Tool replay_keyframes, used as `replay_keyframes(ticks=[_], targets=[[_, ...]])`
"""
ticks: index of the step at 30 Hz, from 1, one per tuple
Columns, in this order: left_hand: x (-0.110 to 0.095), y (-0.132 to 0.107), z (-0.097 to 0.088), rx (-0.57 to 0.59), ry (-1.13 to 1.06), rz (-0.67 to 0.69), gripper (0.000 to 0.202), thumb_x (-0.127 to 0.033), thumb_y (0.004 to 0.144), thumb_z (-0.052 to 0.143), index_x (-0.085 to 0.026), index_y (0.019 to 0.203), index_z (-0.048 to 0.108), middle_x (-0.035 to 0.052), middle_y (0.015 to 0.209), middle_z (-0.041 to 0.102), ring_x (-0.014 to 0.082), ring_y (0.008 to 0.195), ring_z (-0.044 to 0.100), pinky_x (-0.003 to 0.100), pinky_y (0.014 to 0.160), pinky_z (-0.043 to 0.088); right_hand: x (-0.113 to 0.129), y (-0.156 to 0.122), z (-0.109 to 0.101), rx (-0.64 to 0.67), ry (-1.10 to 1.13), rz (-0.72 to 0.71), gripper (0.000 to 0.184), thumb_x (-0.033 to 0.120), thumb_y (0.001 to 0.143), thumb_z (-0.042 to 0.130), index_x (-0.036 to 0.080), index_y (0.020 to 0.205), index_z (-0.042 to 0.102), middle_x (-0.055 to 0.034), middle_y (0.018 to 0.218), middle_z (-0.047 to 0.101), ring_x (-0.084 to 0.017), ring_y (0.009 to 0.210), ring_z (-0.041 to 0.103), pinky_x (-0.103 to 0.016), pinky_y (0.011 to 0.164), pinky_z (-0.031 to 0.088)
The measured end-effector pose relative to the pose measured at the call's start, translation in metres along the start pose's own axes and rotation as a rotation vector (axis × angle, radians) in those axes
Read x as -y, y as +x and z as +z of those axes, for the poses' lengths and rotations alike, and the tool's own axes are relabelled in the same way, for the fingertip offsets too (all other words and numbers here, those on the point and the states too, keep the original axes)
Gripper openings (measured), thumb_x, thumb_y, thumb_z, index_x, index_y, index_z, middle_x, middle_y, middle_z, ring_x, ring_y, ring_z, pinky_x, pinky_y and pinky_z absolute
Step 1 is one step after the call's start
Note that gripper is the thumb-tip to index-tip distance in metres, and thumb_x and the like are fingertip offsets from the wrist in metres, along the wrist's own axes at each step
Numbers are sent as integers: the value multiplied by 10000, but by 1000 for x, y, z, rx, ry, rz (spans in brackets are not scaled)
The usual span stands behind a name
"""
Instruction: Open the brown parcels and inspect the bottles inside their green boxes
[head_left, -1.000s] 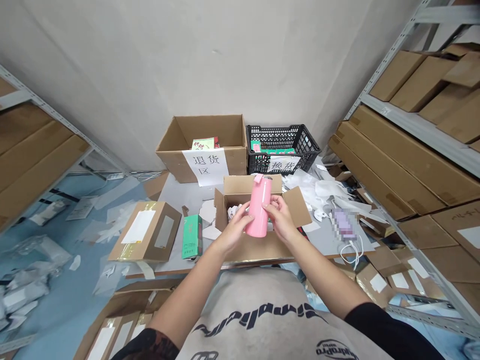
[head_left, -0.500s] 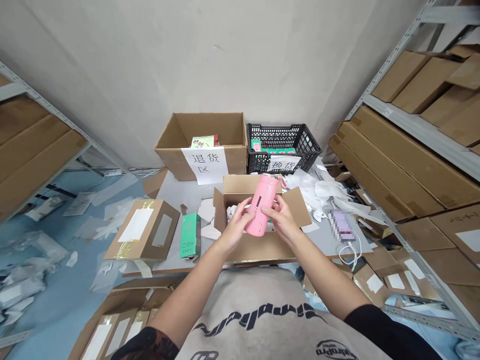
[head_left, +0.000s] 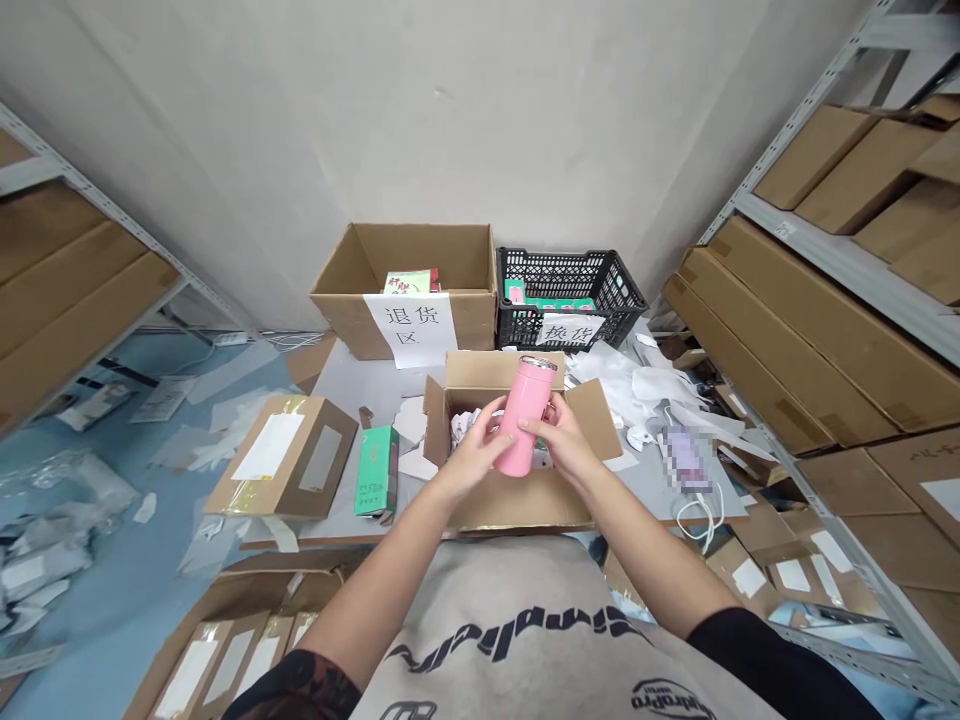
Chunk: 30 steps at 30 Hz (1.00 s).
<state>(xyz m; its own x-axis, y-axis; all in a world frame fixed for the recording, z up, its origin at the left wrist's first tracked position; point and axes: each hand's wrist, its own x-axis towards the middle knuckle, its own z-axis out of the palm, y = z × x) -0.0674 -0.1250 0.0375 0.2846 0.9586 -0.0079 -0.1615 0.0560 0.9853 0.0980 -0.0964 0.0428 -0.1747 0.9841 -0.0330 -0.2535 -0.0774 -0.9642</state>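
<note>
Your left hand (head_left: pixel 466 462) and your right hand (head_left: pixel 564 450) hold the pink bottle (head_left: pixel 520 430) upright in the air above the open cardboard box (head_left: pixel 517 508), and the fingers (head_left: pixel 529 425) of both hands are clamped on its sides. If your grip becomes loose, the smooth bottle can slip and drop on the crumpled paper (head_left: pixel 463 430) or hit the box flap (head_left: pixel 596 420). Beside the box on the counter (head_left: pixel 352 385), the green box (head_left: pixel 376 470) lies close to the edge, so your arm could push it off. Farther away stand the carton (head_left: pixel 472 322) and the black crate (head_left: pixel 562 275)
</note>
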Motion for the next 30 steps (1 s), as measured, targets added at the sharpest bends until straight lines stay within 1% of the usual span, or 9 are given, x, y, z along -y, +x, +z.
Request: replay_keyframes(ticks=[4,8,10,14,17,21,24,27,30], targets=[[2,7,1,-31,-30,-1,637,-406,826,711,-226,1373,439,115,1239,637,254,1100,627,412,940,505,6,3,-5,76,-171,0,430,421,732,754,246,1108,639,-44,1156,659,-242,1068,593,-366,919,479],[9,7,11,-265,287,96,639,-391,737,794,-231,1278,495,107,1222,618,247,1053,608,394,891,505,8,7,-3,27,-191,-26,633,391,656,827,247,1214,565,-67,1216,634,-242,1067,594,-365,874,501],[9,6,13,-300,388,129,633,-397,711,812,-237,1250,520,104,1237,596,243,1047,591,391,892,498,8,9,-3,-12,-114,-38,674,365,595,869,245,1174,544,-66,1188,648,-237,1053,608,-364,874,503],[3,9,8,-125,178,69,537,-429,832,692,-243,1301,505,102,1255,590,240,1105,584,375,906,502,10,13,-10,-26,37,42,543,367,580,872,244,983,530,-29,968,703,-218,887,656,-351,801,514],[2,12,8,9,-27,-1,496,-429,887,622,-239,1327,493,97,1273,600,244,1152,586,378,942,496,11,13,-13,53,74,57,449,386,670,804,255,1026,564,-16,967,709,-217,878,657,-336,782,506],[10,13,16,-154,67,19,574,-430,816,717,-224,1296,479,95,1204,631,234,1058,627,368,887,514,6,12,-12,17,-76,18,336,414,762,716,249,1046,642,-22,1055,687,-221,985,616,-338,867,480],[14,10,21,-253,299,47,573,-439,789,742,-236,1264,493,87,1193,621,223,1005,621,351,830,517,-1,9,-12,-9,-121,27,443,400,720,769,255,1109,613,-30,1113,664,-223,1018,598,-348,885,478],[15,8,21,-239,362,71,581,-438,781,751,-245,1264,491,86,1199,603,228,1033,603,345,832,513,-3,7,-15,-74,-77,13,529,344,623,851,257,1065,574,-24,1097,657,-210,992,605,-335,861,482],[13,10,15,-137,208,34,576,-441,825,703,-243,1312,468,99,1230,583,224,1047,606,357,872,513,-1,6,-21,-85,11,41,434,360,643,835,255,966,565,1,948,676,-196,880,625,-321,798,486]])
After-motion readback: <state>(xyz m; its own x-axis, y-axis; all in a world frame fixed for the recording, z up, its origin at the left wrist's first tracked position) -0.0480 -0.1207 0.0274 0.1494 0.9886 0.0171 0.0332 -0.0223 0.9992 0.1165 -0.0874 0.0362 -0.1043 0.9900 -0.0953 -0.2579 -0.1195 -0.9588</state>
